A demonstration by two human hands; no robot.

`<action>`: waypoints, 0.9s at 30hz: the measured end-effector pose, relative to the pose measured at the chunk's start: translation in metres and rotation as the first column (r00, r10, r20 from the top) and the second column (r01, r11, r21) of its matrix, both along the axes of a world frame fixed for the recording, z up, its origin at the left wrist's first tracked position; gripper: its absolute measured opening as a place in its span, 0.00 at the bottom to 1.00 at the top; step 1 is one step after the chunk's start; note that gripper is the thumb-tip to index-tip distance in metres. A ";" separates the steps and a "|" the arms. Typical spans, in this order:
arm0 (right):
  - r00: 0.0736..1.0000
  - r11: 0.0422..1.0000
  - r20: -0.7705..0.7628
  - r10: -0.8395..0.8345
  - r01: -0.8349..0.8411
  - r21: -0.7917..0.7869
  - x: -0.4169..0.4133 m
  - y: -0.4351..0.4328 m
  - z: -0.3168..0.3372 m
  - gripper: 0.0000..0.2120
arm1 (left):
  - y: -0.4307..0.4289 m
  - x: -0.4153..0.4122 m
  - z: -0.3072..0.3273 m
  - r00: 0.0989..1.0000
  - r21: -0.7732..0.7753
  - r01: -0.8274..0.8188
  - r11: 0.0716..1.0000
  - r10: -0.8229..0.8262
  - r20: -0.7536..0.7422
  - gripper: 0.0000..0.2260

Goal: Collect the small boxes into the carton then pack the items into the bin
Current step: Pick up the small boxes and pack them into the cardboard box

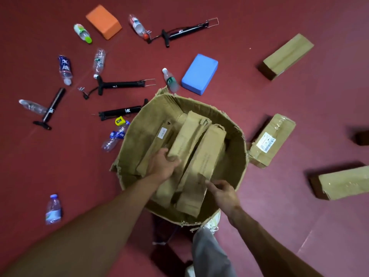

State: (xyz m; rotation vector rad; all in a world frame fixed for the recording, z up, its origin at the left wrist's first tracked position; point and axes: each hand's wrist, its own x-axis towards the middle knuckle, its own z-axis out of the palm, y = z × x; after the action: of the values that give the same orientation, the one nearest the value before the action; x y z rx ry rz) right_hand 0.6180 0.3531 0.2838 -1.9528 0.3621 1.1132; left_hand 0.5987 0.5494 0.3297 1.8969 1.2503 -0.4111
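mid-frame, your left hand (163, 166) is gripping the middle box (187, 136), your right hand (223, 194) pinching the right box (207, 156); be seating both flat in the carton (238, 140).

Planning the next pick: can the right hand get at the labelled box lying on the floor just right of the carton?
Probably yes. The labelled box lies uncovered beside the carton, nothing on top; the right hand only has to lift over the carton's wall.
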 end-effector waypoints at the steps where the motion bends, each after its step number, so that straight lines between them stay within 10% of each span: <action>1: 1.000 1.000 -0.006 0.004 -0.005 -0.027 0.002 0.001 -0.002 0.16 | 0.000 0.003 -0.004 1.000 0.014 -0.002 1.000 0.003 -0.018 0.28; 27: 0.868 0.889 0.193 -0.458 0.445 0.111 0.038 -0.168 0.206 0.02 | -0.127 0.061 0.185 0.897 -0.213 0.432 0.876 -0.393 0.204 0.07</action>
State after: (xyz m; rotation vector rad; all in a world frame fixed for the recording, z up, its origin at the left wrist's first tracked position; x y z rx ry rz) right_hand 0.6556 0.1852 0.4900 -1.7834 0.6214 0.5958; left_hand 0.6600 0.4222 0.5150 1.9242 0.6446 -0.6039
